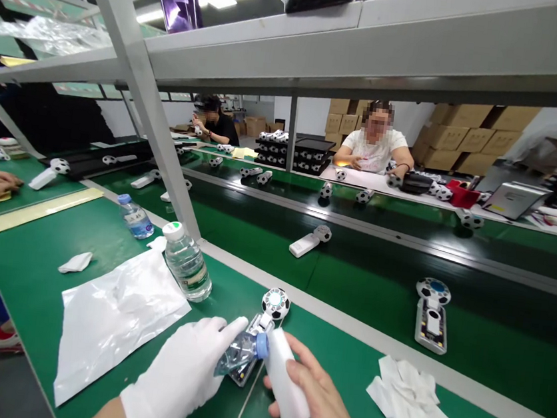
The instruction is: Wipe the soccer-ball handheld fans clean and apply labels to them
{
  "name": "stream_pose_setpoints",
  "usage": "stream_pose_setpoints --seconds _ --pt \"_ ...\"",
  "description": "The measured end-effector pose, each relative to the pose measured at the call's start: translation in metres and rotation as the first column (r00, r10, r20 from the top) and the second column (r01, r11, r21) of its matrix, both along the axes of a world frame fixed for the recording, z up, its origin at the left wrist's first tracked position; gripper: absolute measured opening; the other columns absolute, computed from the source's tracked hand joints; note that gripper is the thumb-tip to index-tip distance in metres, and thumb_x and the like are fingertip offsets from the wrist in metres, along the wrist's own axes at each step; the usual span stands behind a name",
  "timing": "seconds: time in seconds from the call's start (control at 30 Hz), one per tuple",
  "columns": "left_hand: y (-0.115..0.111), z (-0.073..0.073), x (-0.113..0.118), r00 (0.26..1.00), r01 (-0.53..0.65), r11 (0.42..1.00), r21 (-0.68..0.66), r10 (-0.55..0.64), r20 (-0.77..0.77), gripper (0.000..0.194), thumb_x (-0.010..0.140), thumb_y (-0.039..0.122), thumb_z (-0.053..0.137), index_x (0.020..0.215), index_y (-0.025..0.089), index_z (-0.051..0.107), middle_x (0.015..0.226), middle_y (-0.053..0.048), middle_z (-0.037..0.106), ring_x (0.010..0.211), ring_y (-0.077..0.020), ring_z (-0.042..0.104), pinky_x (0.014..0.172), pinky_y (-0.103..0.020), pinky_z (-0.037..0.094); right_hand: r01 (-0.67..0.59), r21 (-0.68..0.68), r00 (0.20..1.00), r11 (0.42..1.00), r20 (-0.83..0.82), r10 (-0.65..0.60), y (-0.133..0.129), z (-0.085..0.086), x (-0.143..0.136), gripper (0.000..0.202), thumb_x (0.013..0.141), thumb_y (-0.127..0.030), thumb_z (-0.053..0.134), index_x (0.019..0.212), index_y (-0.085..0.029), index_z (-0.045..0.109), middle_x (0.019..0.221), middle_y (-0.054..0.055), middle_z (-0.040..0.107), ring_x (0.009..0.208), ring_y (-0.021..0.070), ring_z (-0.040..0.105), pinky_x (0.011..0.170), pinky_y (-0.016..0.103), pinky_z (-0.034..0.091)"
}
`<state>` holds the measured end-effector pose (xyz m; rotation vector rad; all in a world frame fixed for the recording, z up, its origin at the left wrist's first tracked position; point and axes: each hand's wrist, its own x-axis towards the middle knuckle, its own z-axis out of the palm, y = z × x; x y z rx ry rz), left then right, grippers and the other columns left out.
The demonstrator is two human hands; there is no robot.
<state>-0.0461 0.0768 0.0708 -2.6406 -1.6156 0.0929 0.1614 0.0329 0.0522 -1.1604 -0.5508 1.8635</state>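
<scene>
My left hand (182,372), in a white glove, is wrapped round a small clear plastic bottle (236,353) lying tilted, its blue cap pointing right. My right hand (314,398) is bare and grips a white rectangular casing (286,384), whose upper end is beside the blue cap; whether they touch I cannot tell. Behind the small bottle, on the green table, lies a device with a soccer-ball-patterned round head (276,303) and an open body showing inner parts, partly hidden by the bottle and my left hand.
A large water bottle (186,262), a smaller bottle (135,217) and a white plastic bag (120,312) stand or lie left. Crumpled tissue (410,405) lies right. Beyond, a green conveyor (352,271) carries several ball-headed devices. People sit across and at the left; a slanted post (145,93) rises left.
</scene>
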Motion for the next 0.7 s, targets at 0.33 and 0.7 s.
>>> stream_pose_setpoints --seconds 0.33,0.7 --pt "-0.002 0.000 0.000 0.999 -0.002 1.000 -0.002 0.002 -0.037 0.061 0.072 0.009 0.041 0.130 0.027 0.042 0.096 -0.007 0.059 0.074 -0.0241 0.059 0.064 -0.038 0.047 -0.007 0.026 0.998 1.000 0.064 0.006 -0.003 -0.008 -0.002 0.062 0.077 -0.049 0.059 0.131 -0.021 0.043 0.098 0.009 0.064 0.089 0.0234 0.061 0.067 0.032 0.051" --pt "0.002 -0.025 -0.022 0.938 -0.109 0.987 0.116 0.063 0.342 0.055 0.075 0.024 0.056 0.128 0.028 0.040 0.113 -0.005 0.057 0.096 -0.0210 0.058 0.083 -0.035 0.050 0.051 0.031 0.997 0.998 -0.053 -0.050 0.005 -0.002 0.006 0.068 0.074 -0.047 0.064 0.131 -0.019 0.040 0.103 0.011 0.063 0.096 0.0272 0.059 0.067 0.034 0.051"
